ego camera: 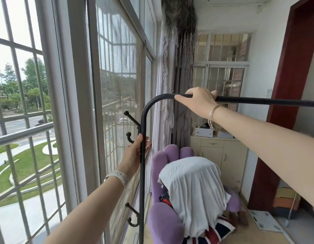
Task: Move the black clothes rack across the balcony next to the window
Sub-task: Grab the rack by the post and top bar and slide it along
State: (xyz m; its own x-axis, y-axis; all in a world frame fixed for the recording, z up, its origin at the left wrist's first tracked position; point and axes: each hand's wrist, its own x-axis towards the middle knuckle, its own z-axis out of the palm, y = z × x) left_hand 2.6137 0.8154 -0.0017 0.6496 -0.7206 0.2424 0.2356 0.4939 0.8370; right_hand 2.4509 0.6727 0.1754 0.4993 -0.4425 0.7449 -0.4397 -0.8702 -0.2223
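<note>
The black clothes rack [143, 182] is a thin metal tube frame with a curved corner and small hooks on its left post. It stands close beside the large window [117, 103]. My left hand [135, 154] grips the vertical post just below the upper hooks. My right hand [196, 101] is wrapped over the top horizontal bar near the bend. The bar runs on to the right edge of the view. The rack's base is out of sight.
A purple hand-shaped chair [163, 217] draped with a white cloth [191, 191] stands right behind the rack. Grey curtains [179, 85] hang ahead, with a cream cabinet [223, 155] beyond. A dark red door frame [279, 120] is on the right.
</note>
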